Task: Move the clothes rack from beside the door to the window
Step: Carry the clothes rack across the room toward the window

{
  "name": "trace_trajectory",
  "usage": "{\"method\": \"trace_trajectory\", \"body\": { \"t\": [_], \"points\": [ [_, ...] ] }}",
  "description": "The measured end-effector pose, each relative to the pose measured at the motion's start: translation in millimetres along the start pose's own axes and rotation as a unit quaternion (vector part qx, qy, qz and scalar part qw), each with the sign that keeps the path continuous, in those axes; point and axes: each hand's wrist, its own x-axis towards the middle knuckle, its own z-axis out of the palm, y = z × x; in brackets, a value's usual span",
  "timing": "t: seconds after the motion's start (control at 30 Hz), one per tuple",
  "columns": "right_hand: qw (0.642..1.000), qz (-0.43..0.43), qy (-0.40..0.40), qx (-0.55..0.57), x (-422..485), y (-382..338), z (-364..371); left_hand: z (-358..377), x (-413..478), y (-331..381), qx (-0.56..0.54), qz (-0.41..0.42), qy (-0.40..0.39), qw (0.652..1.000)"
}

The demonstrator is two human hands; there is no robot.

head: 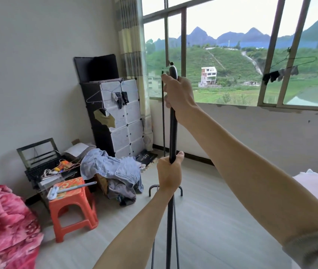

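The clothes rack (173,133) is a thin black pole, held upright in the middle of the head view. My right hand (177,94) is wrapped around the pole near its top cap. Lower down, my left hand (168,174) grips the same pole with the thumb up. Curved black feet of the rack's base (152,188) show just behind my left wrist, and thinner black legs run down to the bottom edge. The window (231,55) fills the wall straight ahead, a short way beyond the rack.
A black-and-white cube cabinet (119,117) stands in the left corner by the curtain (133,55). A pile of clothes (113,169), an orange stool (72,204) and a laptop (41,160) crowd the left floor. A bed edge (317,185) is at right; a red blanket (4,226) at left.
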Motion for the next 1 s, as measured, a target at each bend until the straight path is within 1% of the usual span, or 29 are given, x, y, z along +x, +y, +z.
{"method": "trace_trajectory", "body": {
  "t": [0.07, 0.13, 0.2, 0.3, 0.37, 0.43, 0.6, 0.7, 0.8, 0.93, 1.0],
  "points": [
    [0.999, 0.016, -0.042, 0.03, 17.4, 15.2, -9.7, 10.5, 23.2, -10.8, -0.001, 0.004, -0.002, 1.0],
    [0.997, 0.019, -0.051, 0.053, 33.3, 28.5, -14.8, 23.3, 44.7, -15.8, -0.016, -0.002, -0.011, 1.0],
    [0.999, 0.001, -0.008, 0.045, 51.5, 38.5, -17.5, 37.8, 61.6, -24.2, -0.025, 0.0, -0.03, 0.999],
    [0.995, -0.04, 0.083, -0.025, 88.0, 52.8, -18.9, 60.2, 93.0, -40.1, -0.024, 0.003, -0.052, 0.998],
    [0.993, -0.051, 0.095, -0.052, 103.8, 61.3, -23.4, 69.1, 108.4, -50.5, -0.023, -0.001, -0.068, 0.997],
    [0.988, -0.068, 0.123, -0.072, 125.9, 71.4, -32.3, 85.1, 129.4, -60.6, -0.03, -0.003, -0.091, 0.995],
    [0.977, -0.085, 0.168, -0.099, 172.6, 89.2, -52.3, 123.4, 169.6, -81.8, -0.03, -0.011, -0.111, 0.993],
    [0.976, -0.095, 0.174, -0.09, 196.7, 100.3, -68.3, 144.6, 180.0, -106.4, -0.026, -0.023, -0.1, 0.994],
    [0.976, -0.101, 0.166, -0.093, 222.3, 109.8, -89.2, 171.9, 189.5, -125.5, 0.006, -0.033, -0.076, 0.997],
    [0.977, -0.11, 0.157, -0.092, 255.6, 111.7, -117.8, 209.5, 218.1, -128.2, 0.015, -0.009, -0.095, 0.995],
    [0.979, -0.112, 0.144, -0.092, 280.9, 117.7, -143.7, 241.5, 233.2, -132.8, 0.012, 0.003, -0.079, 0.997]
  ]
}}
